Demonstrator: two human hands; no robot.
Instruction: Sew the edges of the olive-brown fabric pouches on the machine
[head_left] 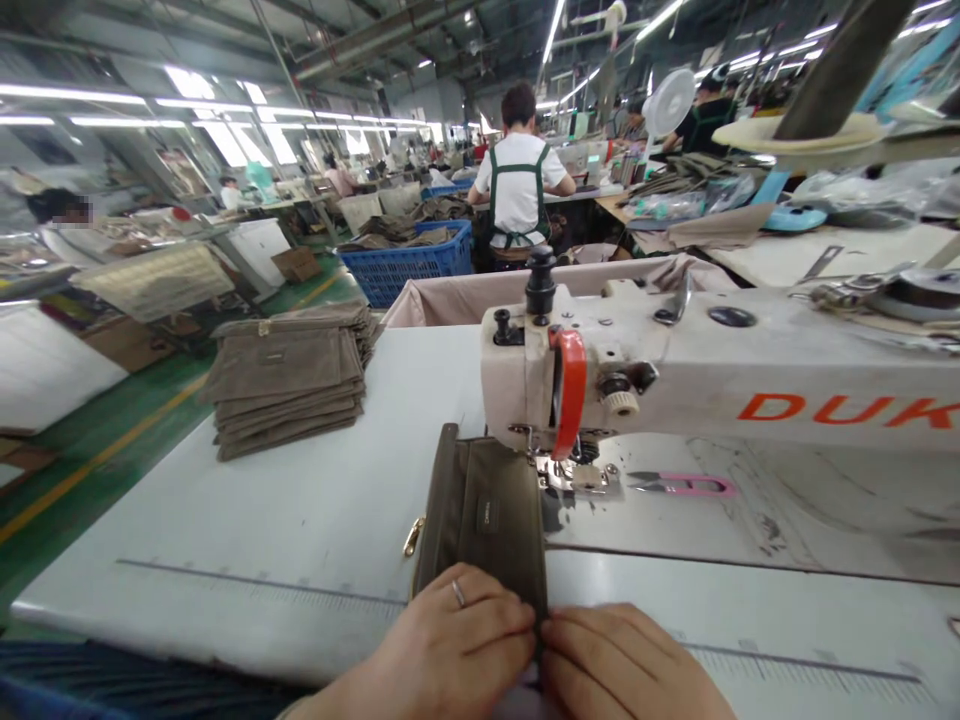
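A dark olive fabric pouch (pixel 501 515) with a small label and a gold zipper pull (pixel 413 537) lies on the white sewing table. Its right edge runs up to the presser foot (pixel 577 472) of the sewing machine (pixel 637 370). My left hand (pixel 461 640), wearing a ring, presses on the near end of the pouch with its fingers curled at the right edge. Against that same edge, my right hand (pixel 619 660) pinches the fabric from the other side. The fingertips of both hands nearly meet, and they partly hide the near corner.
A stack of similar pouches (pixel 289 375) sits at the table's back left. Pink-handled thread snips (pixel 694 485) lie right of the presser foot. Behind the machine are a fabric-lined bin (pixel 450 300), a blue crate (pixel 409 265) and a seated person (pixel 519 185). A ruler strip (pixel 255 580) marks the table's front.
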